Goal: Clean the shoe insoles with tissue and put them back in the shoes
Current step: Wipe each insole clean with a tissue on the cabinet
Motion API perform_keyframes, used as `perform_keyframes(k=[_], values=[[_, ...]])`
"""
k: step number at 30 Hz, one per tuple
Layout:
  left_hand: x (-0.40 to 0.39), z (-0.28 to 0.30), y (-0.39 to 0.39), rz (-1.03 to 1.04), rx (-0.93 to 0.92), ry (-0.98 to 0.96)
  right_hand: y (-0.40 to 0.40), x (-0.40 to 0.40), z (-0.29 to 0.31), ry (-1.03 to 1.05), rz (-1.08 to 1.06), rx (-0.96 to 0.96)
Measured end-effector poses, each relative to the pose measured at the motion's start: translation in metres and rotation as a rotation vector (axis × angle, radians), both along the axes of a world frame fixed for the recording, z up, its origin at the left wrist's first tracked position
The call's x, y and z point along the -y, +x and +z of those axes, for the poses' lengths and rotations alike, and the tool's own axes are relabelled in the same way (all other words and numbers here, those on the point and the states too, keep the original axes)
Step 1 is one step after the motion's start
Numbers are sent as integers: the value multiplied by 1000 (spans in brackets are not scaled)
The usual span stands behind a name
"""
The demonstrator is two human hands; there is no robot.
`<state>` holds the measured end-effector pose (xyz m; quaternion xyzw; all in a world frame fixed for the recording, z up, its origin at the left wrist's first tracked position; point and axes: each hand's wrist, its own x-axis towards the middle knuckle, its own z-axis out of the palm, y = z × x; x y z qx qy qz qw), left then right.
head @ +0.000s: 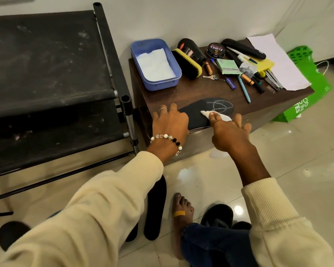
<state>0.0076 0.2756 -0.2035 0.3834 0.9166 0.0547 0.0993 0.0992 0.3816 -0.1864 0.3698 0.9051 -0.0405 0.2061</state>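
Our right hand (228,132) presses a crumpled white tissue (218,116) onto a flat black insole with a chalky triangle mark (204,110), fingers (214,118) straight. Our left hand (170,122) rests on the insole's heel end with fingers spread flat. The insole lies on the dark brown wooden desk (201,89), near its front edge. A second black insole (155,209) lies on the tiled floor (287,170).

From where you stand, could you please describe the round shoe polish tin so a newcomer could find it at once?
Start at the dark wooden cabinet against the white wall and look along its back edge. Right of the blue tub holding tissue and the yellow-backed brush sits the polish tin. It is the only flat round thing there, black, with "Cherry" in white on its lid.
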Motion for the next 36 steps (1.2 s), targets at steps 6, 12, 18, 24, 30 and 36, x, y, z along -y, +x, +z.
perform_keyframes(k=[6,12,18,24,30,36], values=[[-1,-2,-1,-17,36,-8,6,6,2,-47,42,18],[-4,-7,0,-46,12,5,9,-1,0,17,-10,21],[-6,-9,-1,-59,13,19,12,-8,7,-28,-34,55],[-7,-9,-3,-70,17,0,5,5,2,-24,41,55],[-7,-8,-3,-78,24,3,13,-7,10,13,-35,137],[-8,-7,-5,-69,57,1,2,4,8,-63,22,85]])
